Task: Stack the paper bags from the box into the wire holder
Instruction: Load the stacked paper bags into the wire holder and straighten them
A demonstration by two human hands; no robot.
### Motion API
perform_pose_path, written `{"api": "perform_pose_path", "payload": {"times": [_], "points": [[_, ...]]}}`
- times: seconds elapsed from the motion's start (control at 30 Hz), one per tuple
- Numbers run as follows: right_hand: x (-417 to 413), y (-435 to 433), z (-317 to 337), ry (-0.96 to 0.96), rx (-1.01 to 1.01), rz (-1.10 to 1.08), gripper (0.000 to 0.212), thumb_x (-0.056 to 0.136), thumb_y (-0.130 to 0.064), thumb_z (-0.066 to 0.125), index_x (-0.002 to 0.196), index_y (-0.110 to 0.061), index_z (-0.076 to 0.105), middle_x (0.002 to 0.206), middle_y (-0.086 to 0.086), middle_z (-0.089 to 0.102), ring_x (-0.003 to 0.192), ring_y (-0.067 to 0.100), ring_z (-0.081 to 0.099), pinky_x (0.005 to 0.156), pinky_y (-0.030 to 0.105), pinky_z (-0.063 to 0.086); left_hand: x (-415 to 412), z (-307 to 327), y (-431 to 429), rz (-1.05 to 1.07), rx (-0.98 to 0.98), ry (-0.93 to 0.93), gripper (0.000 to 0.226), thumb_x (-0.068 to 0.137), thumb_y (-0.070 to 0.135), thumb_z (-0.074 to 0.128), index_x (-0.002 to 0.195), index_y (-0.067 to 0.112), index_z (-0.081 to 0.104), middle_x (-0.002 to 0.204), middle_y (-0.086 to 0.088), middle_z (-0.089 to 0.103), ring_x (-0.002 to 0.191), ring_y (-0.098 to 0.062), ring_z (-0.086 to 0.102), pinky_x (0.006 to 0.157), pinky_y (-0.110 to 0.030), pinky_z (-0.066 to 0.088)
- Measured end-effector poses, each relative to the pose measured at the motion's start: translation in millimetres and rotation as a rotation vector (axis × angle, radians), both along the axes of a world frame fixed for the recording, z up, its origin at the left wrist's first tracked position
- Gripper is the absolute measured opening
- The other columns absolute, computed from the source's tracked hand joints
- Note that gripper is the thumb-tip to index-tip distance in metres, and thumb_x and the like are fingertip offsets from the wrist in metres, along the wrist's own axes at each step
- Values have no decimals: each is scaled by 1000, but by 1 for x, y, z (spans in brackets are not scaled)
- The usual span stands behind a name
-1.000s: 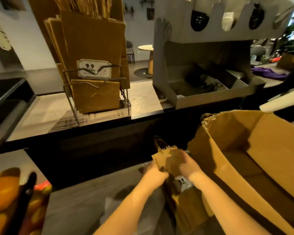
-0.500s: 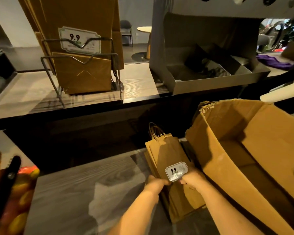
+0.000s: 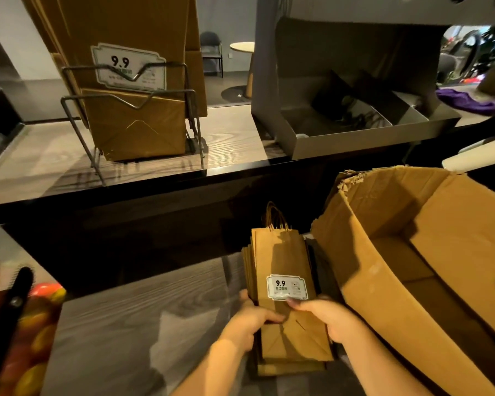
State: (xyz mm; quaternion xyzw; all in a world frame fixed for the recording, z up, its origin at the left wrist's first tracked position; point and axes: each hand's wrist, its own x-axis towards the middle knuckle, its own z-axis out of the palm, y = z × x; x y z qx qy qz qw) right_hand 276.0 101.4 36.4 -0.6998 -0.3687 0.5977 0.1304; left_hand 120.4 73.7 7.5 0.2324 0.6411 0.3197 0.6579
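Head view places the bundle of paper bags (image 3: 283, 261) flat on or just over the lower bench (image 3: 112, 324), just beside the open box (image 3: 363, 275); we cannot tell whether it is lifted clear of the surface. The left hand (image 3: 249, 324) grips the bundle's left edge with curled fingers. The right hand (image 3: 332, 318) grips the right edge, fingertips pressing the top face just below the white label (image 3: 287, 287). Both holds sit on the folded-bottom half, and the twisted handles (image 3: 275, 218) point away from the person. The wire holder (image 3: 166, 94) stands on the upper bench (image 3: 235, 138), well apart and higher, already carrying upright bags (image 3: 137, 130). We judge the bundle light but floppy: thin brown paper, several flat bags loosely layered, edges visibly staggered on the left. Smooth faces will likely slide on one another, so a one-sided grip risks fanning the stack. We advise a two-sided pinch across the full thickness near the stiffer folded bottoms, thumbs above and fingers beneath. Handles should not bear the load, and they could snag the wire front. Creasing is the main damage risk; breakage is not.
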Motion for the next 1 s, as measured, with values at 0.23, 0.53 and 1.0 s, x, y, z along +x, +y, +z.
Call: {"api": "perform_pose_path", "payload": {"times": [0.23, 0.53, 1.0], "points": [[-19, -24, -4, 427, 6, -230, 73, 61, -13, 84, 126, -17, 52, 105, 11, 70, 96, 30, 66, 75, 41, 53, -55, 19, -16, -282, 168, -4, 95, 66, 5, 82, 131, 37, 20, 121, 2, 58, 111, -14, 55, 95, -32, 46], [-61, -56, -5, 632, 199, -245, 68, 60, 0, 79, 122, -16, 57, 108, 6, 71, 108, 29, 61, 96, 46, 46, -105, 48, -31, -496, 492, 158, 91, 66, 19, 83, 131, 39, 23, 126, 19, 51, 112, 9, 51, 92, -12, 43], [-95, -56, 64, 714, 664, -407, 72, 54, 1, 76, 109, -38, 51, 108, -1, 66, 103, 22, 61, 84, 44, 52, -120, 131, -28, -496, 754, 489, 94, 76, 21, 76, 132, 52, 7, 113, 30, 45, 109, 3, 48, 93, -14, 40]]}}
